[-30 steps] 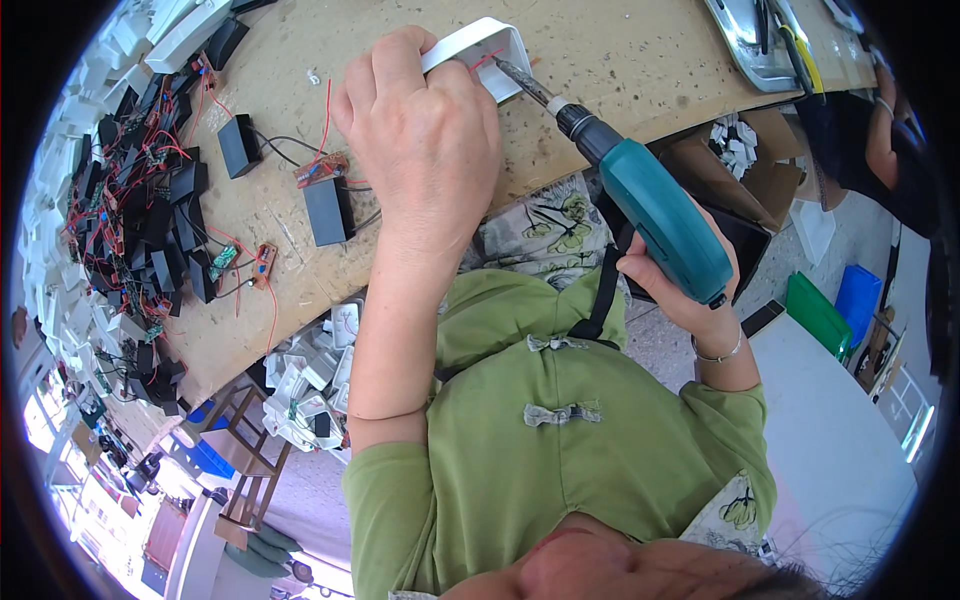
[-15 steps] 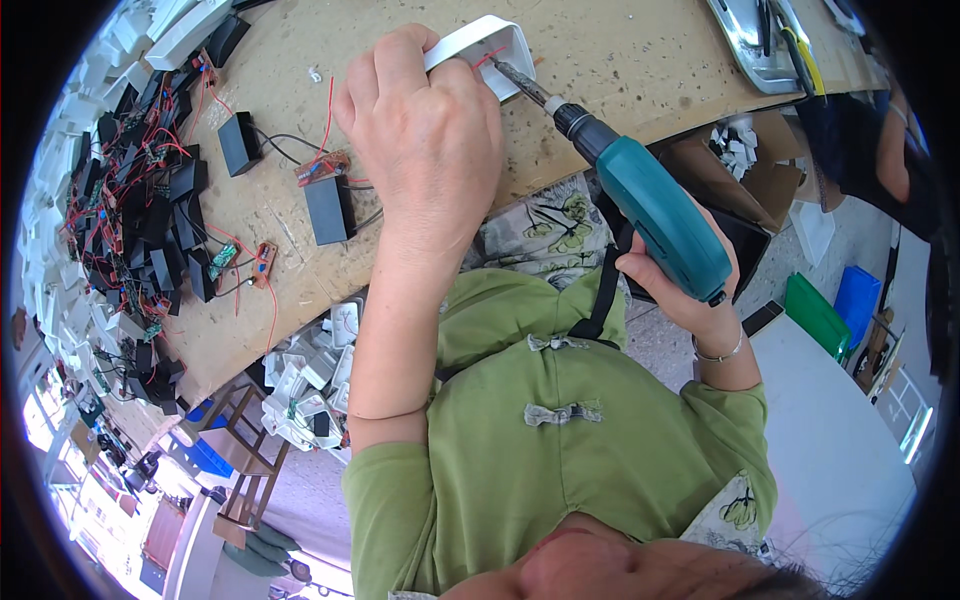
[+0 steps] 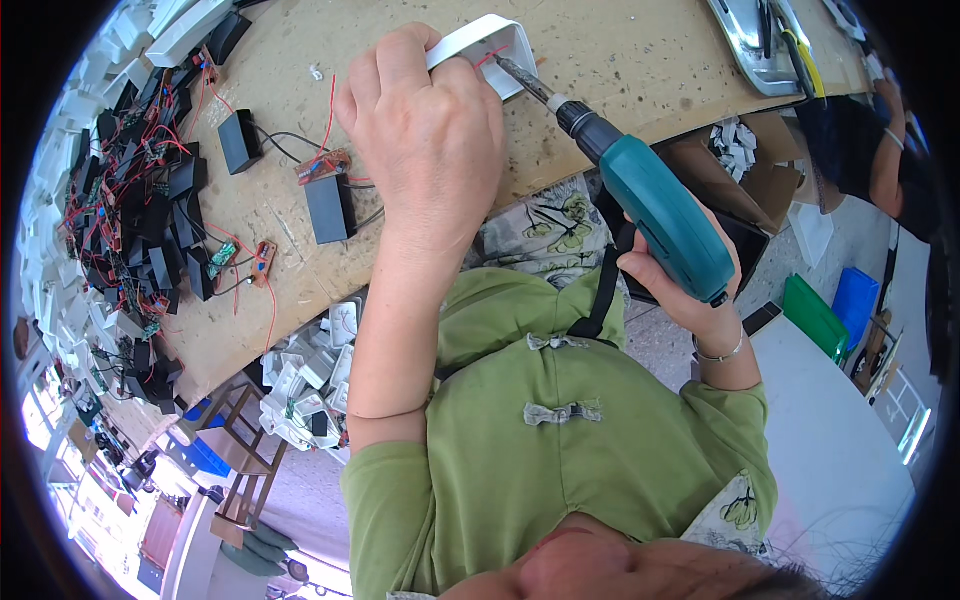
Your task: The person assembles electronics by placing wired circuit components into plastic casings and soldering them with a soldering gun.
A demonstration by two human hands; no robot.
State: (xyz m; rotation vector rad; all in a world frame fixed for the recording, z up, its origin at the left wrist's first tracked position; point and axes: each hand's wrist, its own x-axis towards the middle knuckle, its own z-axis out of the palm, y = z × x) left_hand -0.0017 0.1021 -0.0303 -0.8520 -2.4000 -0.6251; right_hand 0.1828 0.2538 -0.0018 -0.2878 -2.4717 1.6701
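My left hand (image 3: 425, 130) grips a white plastic housing (image 3: 478, 38) at the far side of the workbench, its fingers wrapped over the near wall. A short red wire (image 3: 492, 55) shows inside the housing. With my right hand (image 3: 690, 290) I hold a teal cordless electric screwdriver (image 3: 655, 205) by its body. Its long bit (image 3: 525, 78) points into the housing, the tip near the red wire; whether it touches a screw cannot be made out. Left of my left wrist lie a black box (image 3: 330, 210) and a small circuit board (image 3: 322, 167) with wires.
A heap of black boxes, boards and red wires (image 3: 150, 200) covers the bench's left, with white housings (image 3: 60, 230) beyond. White housings (image 3: 310, 375) also fill a spot below the edge. At right are a metal tray (image 3: 765, 60), a cardboard box (image 3: 775, 165) and another person's arm (image 3: 887, 160).
The screwdriver and my right hand have shifted very slightly right. My left hand and the housing stay almost still. The other person's arm at the right has moved up.
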